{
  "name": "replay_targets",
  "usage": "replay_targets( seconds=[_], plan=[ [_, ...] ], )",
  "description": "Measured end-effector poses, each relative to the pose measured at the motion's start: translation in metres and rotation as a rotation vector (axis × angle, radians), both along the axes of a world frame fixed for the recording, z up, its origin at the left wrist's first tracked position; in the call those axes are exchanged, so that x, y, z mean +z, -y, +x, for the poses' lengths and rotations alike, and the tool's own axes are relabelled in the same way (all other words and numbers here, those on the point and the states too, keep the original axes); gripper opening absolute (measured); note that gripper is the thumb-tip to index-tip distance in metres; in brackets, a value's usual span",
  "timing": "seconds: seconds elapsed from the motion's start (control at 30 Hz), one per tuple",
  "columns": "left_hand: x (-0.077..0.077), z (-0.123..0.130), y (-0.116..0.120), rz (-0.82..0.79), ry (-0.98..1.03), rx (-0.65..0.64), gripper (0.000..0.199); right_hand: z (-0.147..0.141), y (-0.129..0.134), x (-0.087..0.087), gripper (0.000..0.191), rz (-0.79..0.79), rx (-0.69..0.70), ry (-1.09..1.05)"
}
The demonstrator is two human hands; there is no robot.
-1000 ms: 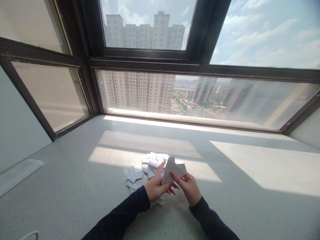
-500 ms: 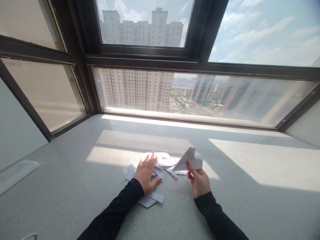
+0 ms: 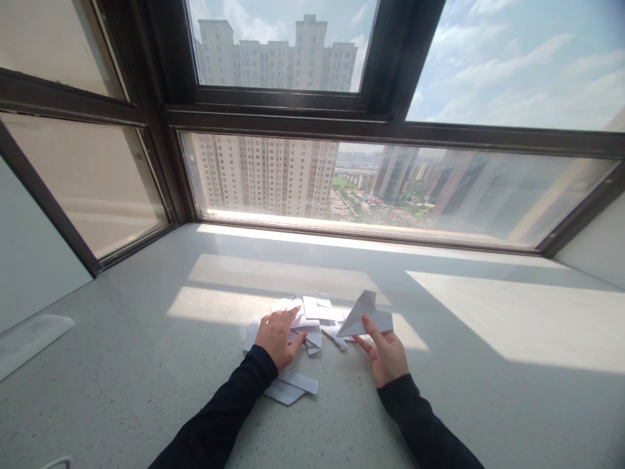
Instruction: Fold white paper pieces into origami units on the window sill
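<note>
My right hand [image 3: 388,358] pinches a white paper plane [image 3: 364,316] between thumb and fingers, its pointed end towards the left. The plane is held up just right of a loose pile of folded white papers [image 3: 317,309]. Over the left part of that pile rests my left hand [image 3: 278,335], thumb and index finger apart, with its other fingers partly hidden. Closer to me, below the left wrist, lie more folded white papers [image 3: 290,389].
The speckled white sill [image 3: 463,404] carries bright sunlit patches. Dark window frames [image 3: 293,120] border it at the back and left. A white bar-shaped object [image 3: 36,339] lies at the left edge, and part of a white loop [image 3: 58,462] shows at bottom left.
My left hand has drawn back slightly to the left and its fingers have bent, shifting papers in the pile. My right hand has barely moved, with the paper plane still in it.
</note>
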State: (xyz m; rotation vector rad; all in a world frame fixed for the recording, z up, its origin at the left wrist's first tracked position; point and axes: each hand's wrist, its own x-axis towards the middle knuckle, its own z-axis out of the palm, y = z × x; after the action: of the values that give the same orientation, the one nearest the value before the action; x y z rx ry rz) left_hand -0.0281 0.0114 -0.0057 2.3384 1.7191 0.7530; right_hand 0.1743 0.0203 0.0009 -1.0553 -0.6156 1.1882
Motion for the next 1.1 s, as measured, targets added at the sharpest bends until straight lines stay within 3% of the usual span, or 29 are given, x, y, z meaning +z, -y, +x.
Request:
replay_targets(
  seconds=[0.13,0.37,0.47,0.67,0.77,0.83,0.97,1.1],
  plan=[
    [0.001,0.001,0.000,0.001,-0.017,0.007,0.043,-0.006,0.004,0.004,0.038,-0.033,0.113,-0.012],
    [0.002,0.000,-0.003,0.010,-0.014,0.040,0.041,-0.006,0.006,0.004,0.037,-0.058,0.183,0.053],
    [0.005,-0.001,-0.003,0.051,-0.025,0.045,0.031,-0.006,0.006,0.003,0.037,-0.045,0.219,0.081],
    [0.019,-0.007,-0.001,0.271,0.033,0.272,0.022,-0.007,0.005,-0.001,0.034,-0.058,0.214,0.134],
    [0.023,-0.006,0.003,0.362,0.052,0.433,0.034,-0.007,0.004,-0.002,0.034,-0.067,0.200,0.126],
    [0.025,-0.002,0.006,0.387,0.060,0.468,0.043,-0.007,0.005,-0.002,0.035,-0.064,0.202,0.117],
    [0.022,0.005,0.010,0.280,0.017,0.318,0.030,-0.009,0.006,-0.001,0.037,-0.061,0.216,0.114],
    [0.012,0.008,0.008,0.114,0.040,0.144,0.033,-0.008,0.005,-0.004,0.036,-0.032,0.255,0.165]
  ],
)
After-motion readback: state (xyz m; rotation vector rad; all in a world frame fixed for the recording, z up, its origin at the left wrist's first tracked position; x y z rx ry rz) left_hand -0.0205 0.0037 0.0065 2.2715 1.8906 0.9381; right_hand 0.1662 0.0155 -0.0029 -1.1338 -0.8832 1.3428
